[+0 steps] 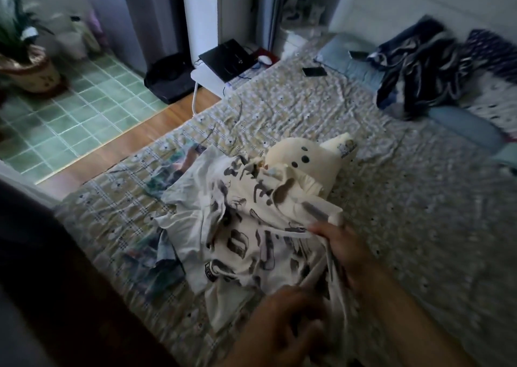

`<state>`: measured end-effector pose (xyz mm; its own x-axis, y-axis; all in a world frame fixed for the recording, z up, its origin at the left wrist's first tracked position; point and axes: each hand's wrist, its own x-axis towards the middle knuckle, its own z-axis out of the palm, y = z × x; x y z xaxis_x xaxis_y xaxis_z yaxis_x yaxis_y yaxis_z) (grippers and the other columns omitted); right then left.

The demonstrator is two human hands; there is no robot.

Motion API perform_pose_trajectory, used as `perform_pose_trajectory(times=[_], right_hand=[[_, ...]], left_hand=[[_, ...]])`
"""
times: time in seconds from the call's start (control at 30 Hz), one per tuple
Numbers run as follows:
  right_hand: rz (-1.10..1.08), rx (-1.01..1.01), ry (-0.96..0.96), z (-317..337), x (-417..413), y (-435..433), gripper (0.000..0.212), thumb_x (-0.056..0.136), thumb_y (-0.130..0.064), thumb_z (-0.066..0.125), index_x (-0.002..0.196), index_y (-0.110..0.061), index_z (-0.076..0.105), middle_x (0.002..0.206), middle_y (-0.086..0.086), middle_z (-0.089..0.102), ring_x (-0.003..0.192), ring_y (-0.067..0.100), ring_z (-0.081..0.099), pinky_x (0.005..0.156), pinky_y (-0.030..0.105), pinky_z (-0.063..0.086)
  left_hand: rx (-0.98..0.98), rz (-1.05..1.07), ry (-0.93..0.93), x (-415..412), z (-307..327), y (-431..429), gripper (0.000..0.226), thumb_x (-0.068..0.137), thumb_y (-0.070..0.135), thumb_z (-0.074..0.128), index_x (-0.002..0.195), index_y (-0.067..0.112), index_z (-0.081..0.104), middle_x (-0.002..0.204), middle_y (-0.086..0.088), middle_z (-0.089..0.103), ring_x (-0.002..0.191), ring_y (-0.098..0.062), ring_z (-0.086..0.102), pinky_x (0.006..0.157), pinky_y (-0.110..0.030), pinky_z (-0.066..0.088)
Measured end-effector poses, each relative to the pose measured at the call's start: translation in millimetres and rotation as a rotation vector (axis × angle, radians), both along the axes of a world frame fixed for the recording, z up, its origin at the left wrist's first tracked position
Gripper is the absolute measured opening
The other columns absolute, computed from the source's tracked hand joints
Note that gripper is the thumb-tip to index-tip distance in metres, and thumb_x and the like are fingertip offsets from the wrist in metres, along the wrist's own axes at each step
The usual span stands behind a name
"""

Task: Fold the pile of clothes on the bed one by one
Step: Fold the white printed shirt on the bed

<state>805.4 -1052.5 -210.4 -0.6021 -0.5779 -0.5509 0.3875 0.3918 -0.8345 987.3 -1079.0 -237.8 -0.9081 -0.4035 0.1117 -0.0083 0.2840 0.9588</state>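
A: So, where is the shirt, and how will it handle?

B: At the near side of the bed, on top of the pile; the white printed shirt looks thin and limp; I judge it light and floppy, sagging wherever it is not held; the shoulders or the hem corners seem the best places to take it.

A: And the hands?

B: The right hand has its fingers curled round a bunched edge of the shirt; the left hand is blurred over the cloth nearer the body; I cannot tell whether it pinches anything.

A: What lies around it?

B: A cream garment with dark dots touches the shirt's far side; a blue-green garment lies partly under it on the left; either may drag along on the lift. A phone and a heap of dark clothes lie well apart, farther up the bed; a laptop sits beside the bed.
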Motion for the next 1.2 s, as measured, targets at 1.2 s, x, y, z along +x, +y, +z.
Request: perform_pose_trajectory(times=[1.2], right_hand=[[-0.185, 0.041, 1.377, 484, -109, 345, 0.018, 0.088, -0.003, 0.051, 0.076, -0.001, 0.065, 0.069, 0.009, 0.056, 0.067, 0.020, 0.053, 0.066, 0.041, 0.050]], left_hand=[[-0.431, 0.203, 0.488, -129, 465, 95, 0.023, 0.099, 0.035, 0.046, 0.082, 0.024, 0.059, 0.073, 0.005, 0.054, 0.066, -0.010, 0.052, 0.058, -0.027, 0.040]])
